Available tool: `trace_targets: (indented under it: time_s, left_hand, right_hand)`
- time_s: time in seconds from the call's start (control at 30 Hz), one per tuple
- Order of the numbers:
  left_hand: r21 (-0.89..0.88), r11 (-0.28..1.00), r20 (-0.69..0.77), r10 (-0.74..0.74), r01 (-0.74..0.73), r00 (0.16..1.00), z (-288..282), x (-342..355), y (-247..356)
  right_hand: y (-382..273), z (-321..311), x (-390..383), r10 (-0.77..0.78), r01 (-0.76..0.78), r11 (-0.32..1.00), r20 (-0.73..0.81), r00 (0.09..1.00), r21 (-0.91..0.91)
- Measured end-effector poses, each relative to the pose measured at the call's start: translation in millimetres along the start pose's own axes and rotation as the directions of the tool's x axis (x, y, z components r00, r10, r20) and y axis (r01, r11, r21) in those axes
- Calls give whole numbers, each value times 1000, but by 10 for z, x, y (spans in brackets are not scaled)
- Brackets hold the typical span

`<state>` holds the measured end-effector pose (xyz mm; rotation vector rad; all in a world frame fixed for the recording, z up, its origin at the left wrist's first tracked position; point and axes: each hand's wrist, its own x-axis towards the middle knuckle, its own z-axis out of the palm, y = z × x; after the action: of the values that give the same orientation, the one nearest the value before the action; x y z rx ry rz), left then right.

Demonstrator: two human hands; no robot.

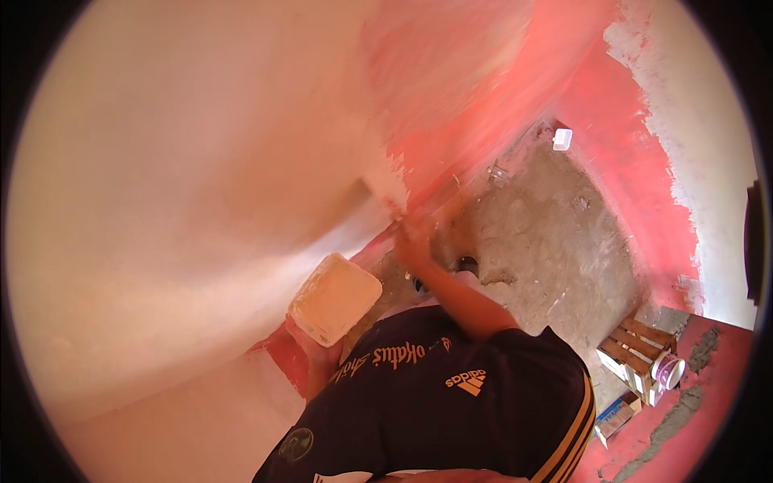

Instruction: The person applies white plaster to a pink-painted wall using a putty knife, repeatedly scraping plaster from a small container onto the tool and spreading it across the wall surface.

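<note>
My left hand (324,351) supports a pale rectangular plastic tub (299,312) with rounded corners from below, close to the wall. Most of its fingers are hidden under the tub. Inside the tub, a smooth cream-peach surface shows. My right hand (412,245) is reached forward, closed, against the wall's lower part, smeared by motion. Whatever it grips is too blurred to name. The wall (241,121) is pale cream on the left; a ragged-edged pink-red area (475,105) covers it further right.
Bare grey floor (555,233) lies right of my feet (467,264). A small white container (563,139) stands by the far corner. At lower right are a wooden crate (640,346), a white-and-purple bucket (668,371) and a cardboard box (616,419). A pink-and-white wall (656,161) bounds the right.
</note>
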<state>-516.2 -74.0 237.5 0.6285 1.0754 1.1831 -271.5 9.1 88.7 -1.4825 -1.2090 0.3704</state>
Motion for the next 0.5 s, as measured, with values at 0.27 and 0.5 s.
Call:
trace_targets:
  time_s: [0.27,0.5]
  left_hand:
    - [479,793,245,292,-377,924,-7,113,-23]
    - [164,985,178,25,-55,984,-226,131,-53]
  right_hand:
    - [101,-702,1352,180,-114,981,-513,839,158]
    - [-32,-187,125,-1,-14,998,-232,973,-66]
